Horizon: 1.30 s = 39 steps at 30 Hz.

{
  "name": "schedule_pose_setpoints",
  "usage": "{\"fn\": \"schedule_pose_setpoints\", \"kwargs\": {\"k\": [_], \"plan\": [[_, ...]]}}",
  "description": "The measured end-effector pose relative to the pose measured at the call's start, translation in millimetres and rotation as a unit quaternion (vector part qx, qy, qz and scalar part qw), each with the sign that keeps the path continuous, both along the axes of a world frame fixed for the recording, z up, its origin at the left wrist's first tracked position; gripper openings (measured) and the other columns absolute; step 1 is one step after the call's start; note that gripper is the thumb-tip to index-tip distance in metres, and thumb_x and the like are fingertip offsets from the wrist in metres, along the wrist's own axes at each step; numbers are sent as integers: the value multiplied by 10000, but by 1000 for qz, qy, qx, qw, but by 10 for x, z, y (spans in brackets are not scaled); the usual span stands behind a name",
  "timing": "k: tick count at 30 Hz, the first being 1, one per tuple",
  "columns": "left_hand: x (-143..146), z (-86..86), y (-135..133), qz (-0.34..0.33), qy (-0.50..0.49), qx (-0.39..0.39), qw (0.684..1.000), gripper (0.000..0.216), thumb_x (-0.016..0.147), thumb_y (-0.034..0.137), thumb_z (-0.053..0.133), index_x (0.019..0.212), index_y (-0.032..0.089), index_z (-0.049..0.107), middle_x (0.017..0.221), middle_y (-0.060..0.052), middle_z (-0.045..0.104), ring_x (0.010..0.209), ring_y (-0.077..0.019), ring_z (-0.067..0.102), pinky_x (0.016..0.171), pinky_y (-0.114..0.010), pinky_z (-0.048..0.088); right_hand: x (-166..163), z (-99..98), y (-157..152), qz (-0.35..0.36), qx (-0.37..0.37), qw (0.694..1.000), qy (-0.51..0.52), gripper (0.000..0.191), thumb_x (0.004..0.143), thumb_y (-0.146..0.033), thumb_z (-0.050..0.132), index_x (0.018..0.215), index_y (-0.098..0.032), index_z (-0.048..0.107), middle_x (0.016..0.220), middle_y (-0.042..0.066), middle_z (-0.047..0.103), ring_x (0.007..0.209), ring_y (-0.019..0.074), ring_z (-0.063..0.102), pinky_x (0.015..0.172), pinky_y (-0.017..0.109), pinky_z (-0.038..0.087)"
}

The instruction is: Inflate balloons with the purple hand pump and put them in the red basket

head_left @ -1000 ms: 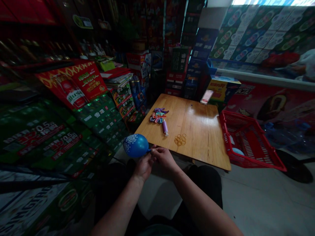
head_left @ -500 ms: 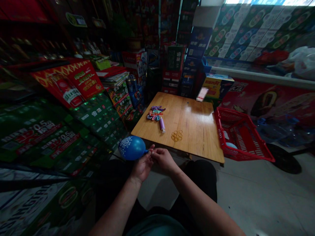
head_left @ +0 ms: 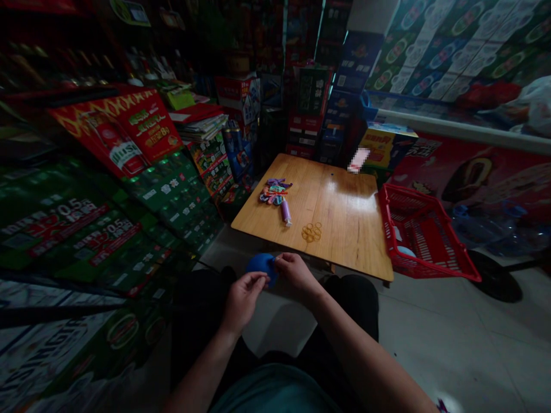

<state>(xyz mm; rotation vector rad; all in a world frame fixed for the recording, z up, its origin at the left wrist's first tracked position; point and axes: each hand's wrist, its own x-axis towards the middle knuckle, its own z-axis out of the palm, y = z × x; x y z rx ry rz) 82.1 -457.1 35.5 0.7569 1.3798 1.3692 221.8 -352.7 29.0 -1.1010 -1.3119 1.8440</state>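
Note:
The inflated blue balloon (head_left: pixel 258 262) hangs just off the table's near edge, partly hidden behind my hands. My right hand (head_left: pixel 297 274) is closed in a pinch at the balloon's neck. Close below, my left hand (head_left: pixel 241 301) has thumb and fingertips pressed together in front of the balloon; what they pinch, if anything, is too small to make out. On the wooden table (head_left: pixel 340 223) lie several yellowish rubber bands (head_left: pixel 311 232), a purple hand pump (head_left: pixel 286 213) with a white tip, and a pile of limp, colourful balloons (head_left: pixel 275 192).
A red shopping basket (head_left: pixel 430 235) stands right of the table, with pale items inside. Stacked green drink cartons (head_left: pixel 172 201) line the left side. A pixelated object (head_left: pixel 359 160) is at the table's far right corner. Boxes (head_left: pixel 310 109) are piled behind.
The balloon has swung right and away from me, now behind my fingers. My left hand has come off its neck and moved slightly left and down. The right hand still pinches the neck.

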Motion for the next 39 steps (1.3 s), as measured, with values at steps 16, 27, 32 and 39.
{"fn": "schedule_pose_setpoints", "kwargs": {"k": [16, 27, 32, 39], "plan": [[-152, 174, 339, -134, 489, 181, 843, 302, 922, 303, 526, 1199, 253, 635, 1217, -54, 672, 1223, -229, 550, 1159, -527, 179, 35, 150, -86, 93, -71, 987, 111, 306, 762, -434, 688, 738, -168, 540, 613, -40, 483, 500, 72, 353, 497, 221, 262], [-217, 53, 401, -152, 375, 78, 911, 214, 846, 378, 624, 998, 272, 733, 1004, -28, 736, 947, -213, 666, 1062, -433, 356, 162, 87, 22, 104, -20, 994, -25, 223, 783, -375, 630, 735, -168, 563, 593, -34, 506, 525, 91, 401, 507, 218, 293], [-206, 31, 497, -155, 463, 109, 866, 152, 859, 308, 604, 893, 285, 751, 922, -9, 741, 894, -196, 665, 1097, -469, 287, 159, -8, 80, 120, 29, 989, -85, 239, 824, -385, 575, 746, -160, 576, 616, -28, 517, 545, 93, 407, 513, 215, 303], [-235, -65, 621, -184, 376, 33, 908, 239, 851, 406, 602, 982, 279, 756, 973, -19, 750, 935, -216, 672, 978, -389, 431, 258, 26, 346, 177, 143, 959, -167, 207, 846, -334, 544, 784, -146, 602, 657, -23, 521, 607, 100, 426, 551, 216, 318]]}}
